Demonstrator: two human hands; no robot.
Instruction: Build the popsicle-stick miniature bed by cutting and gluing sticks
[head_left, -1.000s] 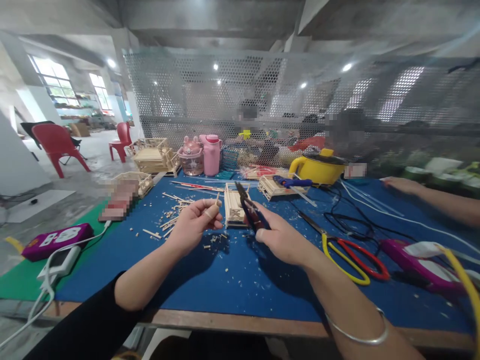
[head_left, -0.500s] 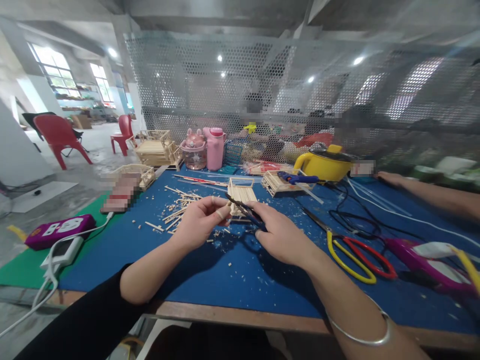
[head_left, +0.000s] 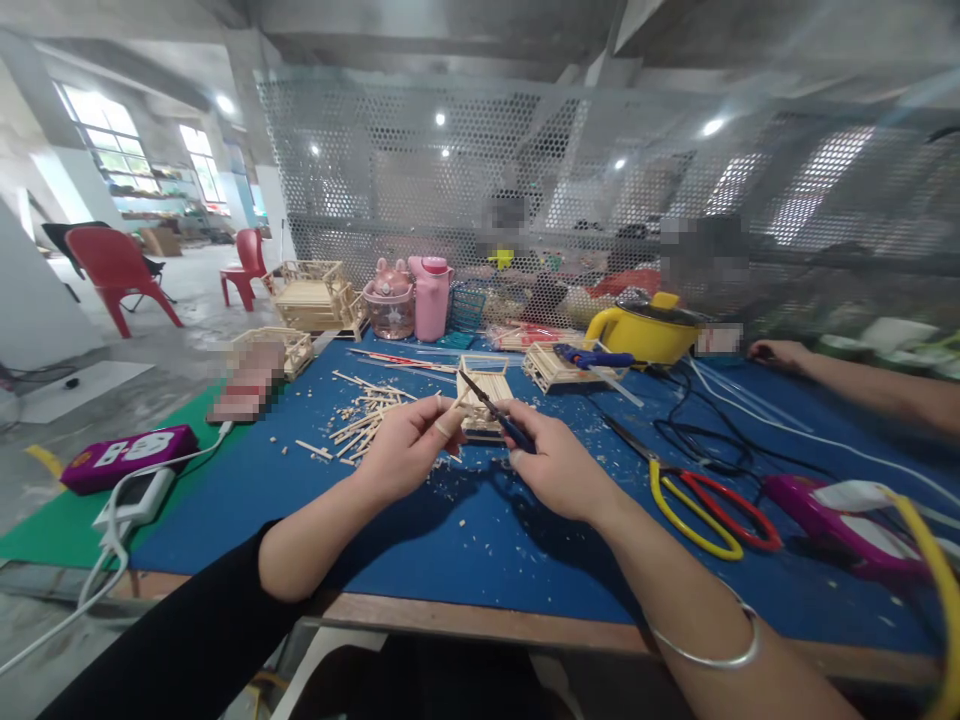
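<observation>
My left hand [head_left: 411,445] pinches a short wooden stick [head_left: 455,403] between thumb and fingers. My right hand [head_left: 559,455] is closed round the dark blue handles of a pair of pliers or cutters [head_left: 491,408], whose dark jaws point up and left beside the stick. Just behind both hands stands a small bed-like frame of wooden sticks [head_left: 487,385], partly hidden by them. Left of it lies a loose pile of cut wooden sticks [head_left: 367,420] on the blue mat [head_left: 420,550]. Small chips are scattered under my hands.
Scissors with yellow and red handles [head_left: 709,510] lie at right, near black cables. A blue glue gun [head_left: 592,355] rests on another stick frame [head_left: 544,368]. Behind stand a pink jug [head_left: 430,300] and yellow pot [head_left: 645,332]. Another person's arm [head_left: 862,380] reaches in at far right.
The stick in my left hand now stands up more visibly. The cutters' jaws have shifted slightly up and right, and the camera view has moved a little.
</observation>
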